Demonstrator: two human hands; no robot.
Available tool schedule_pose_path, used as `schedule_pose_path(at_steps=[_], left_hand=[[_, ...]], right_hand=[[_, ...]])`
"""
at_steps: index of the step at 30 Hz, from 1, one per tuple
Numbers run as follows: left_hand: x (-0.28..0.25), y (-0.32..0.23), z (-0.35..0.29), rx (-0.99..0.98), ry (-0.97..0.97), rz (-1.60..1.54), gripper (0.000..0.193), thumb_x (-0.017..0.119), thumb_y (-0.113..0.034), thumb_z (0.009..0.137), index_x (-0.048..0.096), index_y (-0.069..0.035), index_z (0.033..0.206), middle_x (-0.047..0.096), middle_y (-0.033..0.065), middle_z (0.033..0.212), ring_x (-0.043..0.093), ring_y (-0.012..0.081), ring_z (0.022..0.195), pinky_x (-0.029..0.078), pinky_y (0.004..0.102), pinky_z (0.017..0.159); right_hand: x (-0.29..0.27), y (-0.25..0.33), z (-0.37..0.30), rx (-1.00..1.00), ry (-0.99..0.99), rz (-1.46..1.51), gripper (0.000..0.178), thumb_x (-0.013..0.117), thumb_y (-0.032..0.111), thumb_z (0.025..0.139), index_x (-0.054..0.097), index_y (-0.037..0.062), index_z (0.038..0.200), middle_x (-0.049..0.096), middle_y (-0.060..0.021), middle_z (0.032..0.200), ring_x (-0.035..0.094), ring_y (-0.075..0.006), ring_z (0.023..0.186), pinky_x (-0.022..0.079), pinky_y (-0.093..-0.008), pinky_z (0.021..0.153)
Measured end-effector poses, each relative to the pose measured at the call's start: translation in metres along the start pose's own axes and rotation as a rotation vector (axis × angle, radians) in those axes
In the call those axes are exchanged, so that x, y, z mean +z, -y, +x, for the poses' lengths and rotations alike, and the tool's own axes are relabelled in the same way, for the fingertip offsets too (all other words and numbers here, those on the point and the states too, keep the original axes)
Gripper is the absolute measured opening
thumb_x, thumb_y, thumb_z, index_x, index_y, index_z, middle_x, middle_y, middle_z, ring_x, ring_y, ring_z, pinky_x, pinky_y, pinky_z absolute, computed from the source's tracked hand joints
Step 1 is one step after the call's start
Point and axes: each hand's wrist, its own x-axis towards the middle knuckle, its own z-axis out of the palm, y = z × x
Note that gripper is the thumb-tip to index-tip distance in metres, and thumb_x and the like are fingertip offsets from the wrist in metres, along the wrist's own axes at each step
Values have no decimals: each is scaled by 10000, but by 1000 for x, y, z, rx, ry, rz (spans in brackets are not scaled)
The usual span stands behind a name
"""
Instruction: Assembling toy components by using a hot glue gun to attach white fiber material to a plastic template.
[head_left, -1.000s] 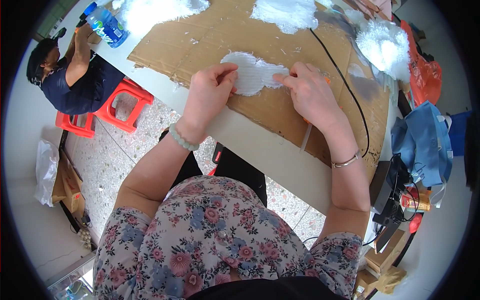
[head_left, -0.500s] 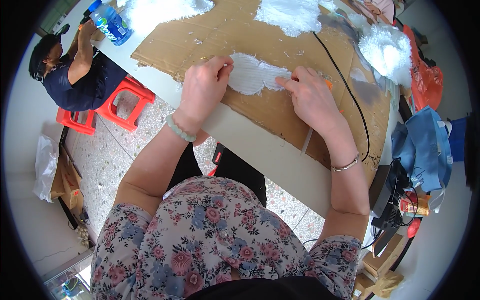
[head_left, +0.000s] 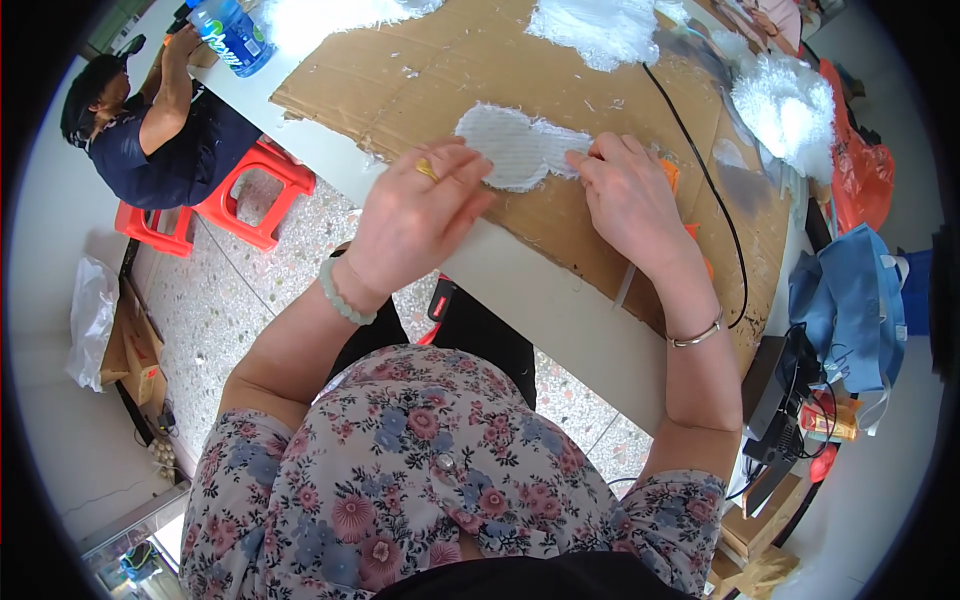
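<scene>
A white, ribbed cloth piece with frayed edges lies flat on a brown cardboard sheet. It is wide at its left end and narrower to the right. My right hand pinches the cloth's right end between thumb and fingertips. At the cloth's lower left, my left hand hovers near the edge, thumb apart from the fingers and nothing in it. An orange object shows partly behind my right hand; I cannot make out its kind.
Piles of white fabric lie at the cardboard's far side, another at right. A black cable crosses the cardboard. A blue-labelled bottle stands far left, near a seated person. A blue bag hangs right.
My left hand has come off the cloth's left end, its fingers spreading and drawing slightly toward me. My right hand stays at the cloth's right end. The view has shifted a little.
</scene>
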Motion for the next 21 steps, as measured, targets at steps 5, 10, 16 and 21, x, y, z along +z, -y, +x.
schedule_pose_path(at_steps=[5,10,16,21], left_hand=[[16,-21,-6,56,245,-71,427,712,-197,723,596,-19,1094,576,141,1176,515,316,1150,423,410,966],[17,-20,-8,9,377,-56,558,700,-287,734,534,-47,1210,535,140,1249,460,316,1218,345,457,1031],[18,-23,1,45,331,-33,535,693,-309,745,547,-86,1209,538,144,1245,473,314,1205,344,477,1024],[23,-15,0,-3,345,44,503,688,-317,755,568,-92,1188,571,136,1200,502,309,1171,346,486,1015]], right_hand=[[0,4,1,-9,-7,-1,219,581,1,764,676,26,959,537,-98,834,533,-260,830,447,-372,752],[-1,4,2,-20,-11,7,227,579,-2,762,674,31,965,537,-98,839,535,-265,841,446,-377,767],[-2,-1,-1,6,20,-1,235,575,6,774,674,53,982,540,-101,853,541,-265,863,445,-380,780],[-34,-10,4,78,-42,57,307,560,-2,783,638,56,1074,559,-111,913,547,-281,909,445,-373,790]])
